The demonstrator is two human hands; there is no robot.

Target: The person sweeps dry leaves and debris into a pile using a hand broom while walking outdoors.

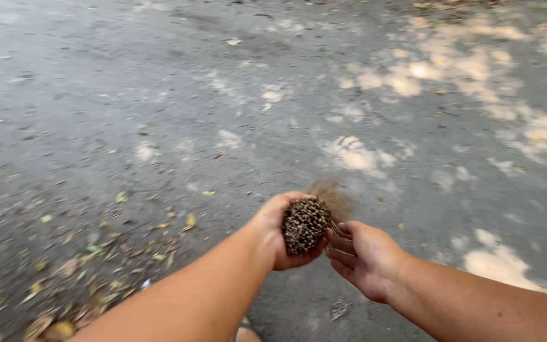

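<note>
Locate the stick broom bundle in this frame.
In the head view the stick broom bundle sits low and just right of centre, gripped by the left hand, its cut end facing the camera, with the right hand touching its right side.

We stand outdoors on a grey paved ground [159,95], rough and dusty. Dappled sunlight patches [413,76] fall across the far right and near right. Dry yellow and brown fallen leaves [83,253] gather thickly at the near left, with scattered bits farther out.
</note>
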